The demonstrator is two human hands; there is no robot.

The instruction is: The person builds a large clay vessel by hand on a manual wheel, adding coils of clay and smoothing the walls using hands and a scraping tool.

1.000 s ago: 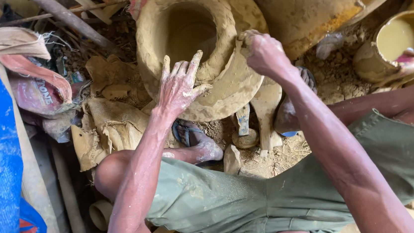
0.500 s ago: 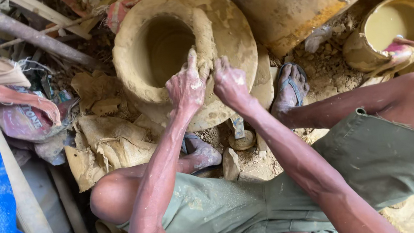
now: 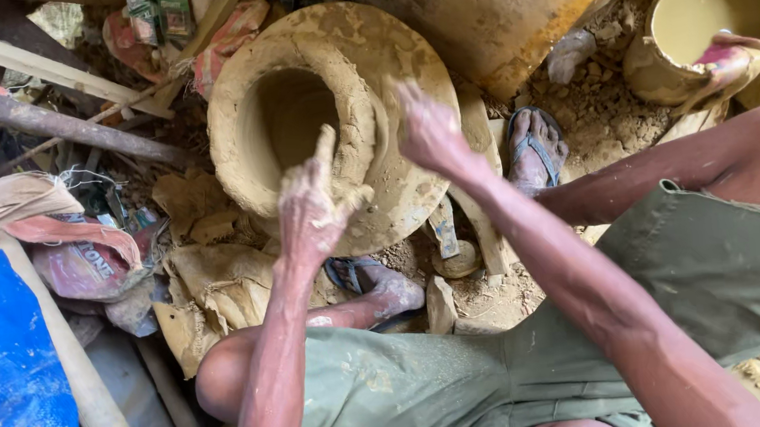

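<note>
Left grip [image 3: 311,210] open on clay pot [image 3: 335,117] rim (right grip [image 3: 432,131] too).

Soft, even daylight fills the view, brightest toward two o'clock, where the slip in the bucket [image 3: 710,6] shines pale and the bare thigh catches light. The hollow of the clay pot [image 3: 298,120] falls into deep shadow. Shadows elsewhere are faint and short. The right hand [image 3: 432,131] is smeared by motion blur; the left hand [image 3: 311,210] is slightly soft. Straight sticks at ten o'clock bow a little from wide-lens distortion.
</note>
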